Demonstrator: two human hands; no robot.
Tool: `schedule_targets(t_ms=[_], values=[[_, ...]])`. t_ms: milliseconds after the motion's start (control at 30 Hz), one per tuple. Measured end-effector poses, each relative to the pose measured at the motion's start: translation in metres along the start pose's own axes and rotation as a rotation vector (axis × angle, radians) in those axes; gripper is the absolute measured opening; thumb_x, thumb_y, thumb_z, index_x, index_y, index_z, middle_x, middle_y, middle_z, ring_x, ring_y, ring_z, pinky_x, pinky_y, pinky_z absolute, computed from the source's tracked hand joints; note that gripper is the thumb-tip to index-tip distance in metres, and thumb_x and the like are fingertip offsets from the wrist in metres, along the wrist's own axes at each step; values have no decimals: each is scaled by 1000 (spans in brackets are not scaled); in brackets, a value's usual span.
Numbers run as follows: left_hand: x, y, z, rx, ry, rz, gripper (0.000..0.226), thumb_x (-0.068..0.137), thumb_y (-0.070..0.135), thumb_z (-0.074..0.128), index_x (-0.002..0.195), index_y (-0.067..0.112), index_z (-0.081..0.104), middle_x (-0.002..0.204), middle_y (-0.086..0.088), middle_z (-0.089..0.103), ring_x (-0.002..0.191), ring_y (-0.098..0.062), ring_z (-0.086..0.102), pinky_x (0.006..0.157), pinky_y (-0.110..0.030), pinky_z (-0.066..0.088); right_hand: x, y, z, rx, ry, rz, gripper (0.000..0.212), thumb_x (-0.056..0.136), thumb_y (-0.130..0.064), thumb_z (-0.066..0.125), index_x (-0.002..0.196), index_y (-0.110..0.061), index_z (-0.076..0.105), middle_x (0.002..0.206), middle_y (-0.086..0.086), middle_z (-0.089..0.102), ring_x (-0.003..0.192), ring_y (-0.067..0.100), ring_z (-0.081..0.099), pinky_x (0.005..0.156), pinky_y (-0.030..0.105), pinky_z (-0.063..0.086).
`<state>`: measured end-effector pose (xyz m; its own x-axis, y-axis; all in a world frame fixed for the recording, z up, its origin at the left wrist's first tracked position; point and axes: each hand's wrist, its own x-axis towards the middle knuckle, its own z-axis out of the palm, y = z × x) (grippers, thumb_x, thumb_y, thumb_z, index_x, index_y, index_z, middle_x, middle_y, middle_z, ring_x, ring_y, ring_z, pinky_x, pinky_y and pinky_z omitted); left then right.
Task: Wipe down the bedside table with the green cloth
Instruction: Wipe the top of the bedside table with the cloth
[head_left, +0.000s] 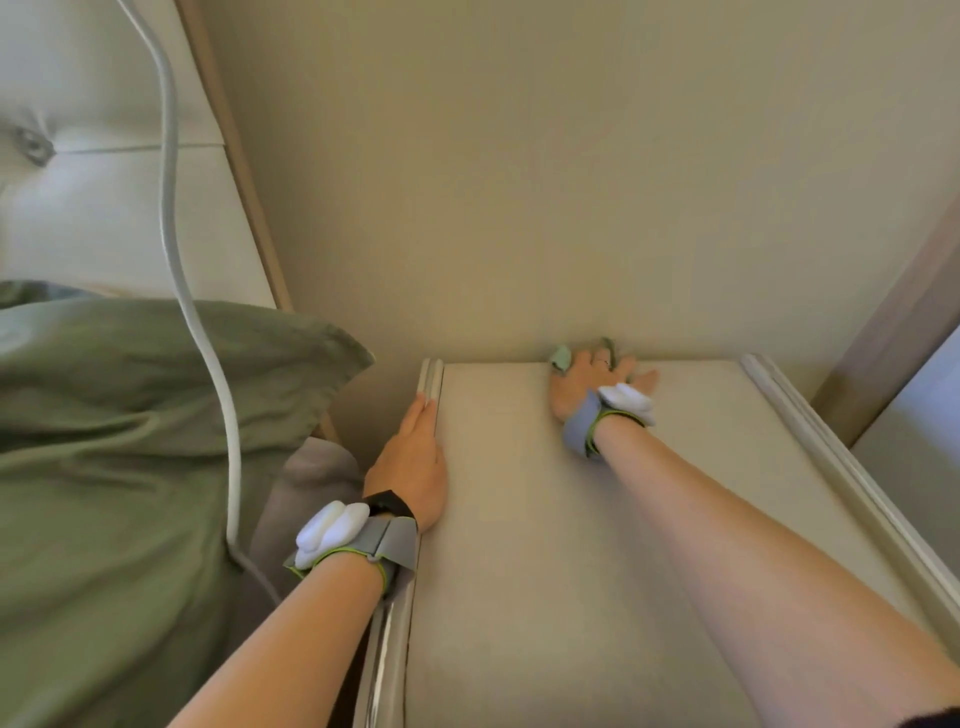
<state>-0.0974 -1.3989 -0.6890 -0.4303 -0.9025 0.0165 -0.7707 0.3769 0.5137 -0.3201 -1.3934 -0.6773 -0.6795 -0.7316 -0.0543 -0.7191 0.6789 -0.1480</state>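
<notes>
Starting at the left, beside the green pillow (130, 415), the left grip (413, 462) is laid flat with straight fingers along the left rim of the bedside worktop (519, 545), and nothing is held in it. The green cloth (561, 357) is pressed under the spread fingers of the right grip (592, 384) at the far edge by the wall. Wiping is judged underway, and a steady pull toward the near edge is called for next.

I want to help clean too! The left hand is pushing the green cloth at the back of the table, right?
Not quite: the head view shows the right hand pushing the green cloth there; the left hand rests on the edge of the table.
</notes>
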Motion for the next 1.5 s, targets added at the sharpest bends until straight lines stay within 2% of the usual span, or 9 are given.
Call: schedule_targets(t_ms=[200, 400, 533, 733, 900, 1100, 1267, 1367, 1500], values=[[3, -5, 1, -37, 13, 40, 55, 98, 9, 28, 152, 17, 17, 162, 5, 6, 143, -20, 28, 113, -36, 30, -22, -82, 19, 36, -20, -543, 52, 95, -47, 17, 144, -32, 23, 155, -1, 23, 145, 35, 6, 112, 62, -4], [1, -4, 1, -45, 21, 31, 55, 97, 8, 27, 151, 15, 20, 162, 4, 8, 143, -22, 28, 114, -38, 29, -5, -64, 20, -19, -49, -289, 61, 92, -54, 9, 146, -28, 21, 158, 0, 16, 145, 36, 1, 112, 61, -4], [4, -6, 3, -55, 20, 50, 55, 97, 10, 30, 151, 16, 20, 161, 1, 11, 141, -25, 32, 112, -40, 32, -40, -92, 23, 107, -14, -534, 53, 95, -48, 20, 144, -27, 26, 154, 0, 25, 143, 35, 10, 114, 55, 4], [-1, 2, 0, -9, 27, 22, 53, 97, 12, 31, 149, 15, 25, 161, 2, 14, 136, -28, 39, 109, -42, 35, -68, -52, 25, -5, -33, -654, 54, 96, -47, 28, 147, -34, 15, 159, -9, 10, 146, 31, 4, 118, 53, 0], [-5, 10, -5, 101, 4, -16, 55, 96, 12, 29, 150, 17, 20, 161, 3, 10, 137, -28, 37, 107, -44, 36, -22, -65, 16, 4, -120, -468, 56, 93, -52, 17, 147, -39, 10, 160, -5, 6, 146, 36, -2, 113, 58, -7], [-6, 12, -4, 96, 52, -23, 48, 98, 17, 29, 147, 17, 29, 159, -1, 18, 136, -29, 38, 107, -46, 36, -51, -42, 11, 6, -120, -662, 53, 97, -46, 25, 148, -35, 14, 159, -8, 9, 147, 31, 1, 116, 56, -3], [-10, 9, -3, 115, 36, -28, 51, 97, 12, 30, 147, 14, 28, 160, -1, 16, 137, -30, 35, 109, -44, 34, -2, 104, -19, 5, -10, -170, 52, 96, -46, 15, 147, -36, 10, 159, -7, 11, 146, 32, 1, 115, 59, 0], [-8, 11, -3, 82, 60, -31, 50, 96, 10, 32, 146, 13, 32, 158, -3, 20, 138, -30, 35, 110, -44, 33, 1, 137, -26, -65, -70, 39, 58, 94, -51, 8, 149, -32, 4, 160, -5, 2, 146, 34, -4, 113, 60, -4], [-8, 11, -5, 41, 101, -41, 47, 95, 7, 33, 141, 11, 39, 155, -5, 27, 136, -30, 37, 110, -43, 34, -13, 48, 0, -32, -33, -202, 59, 94, -47, 15, 150, -30, 4, 160, -1, 0, 146, 33, -6, 112, 63, -3]])
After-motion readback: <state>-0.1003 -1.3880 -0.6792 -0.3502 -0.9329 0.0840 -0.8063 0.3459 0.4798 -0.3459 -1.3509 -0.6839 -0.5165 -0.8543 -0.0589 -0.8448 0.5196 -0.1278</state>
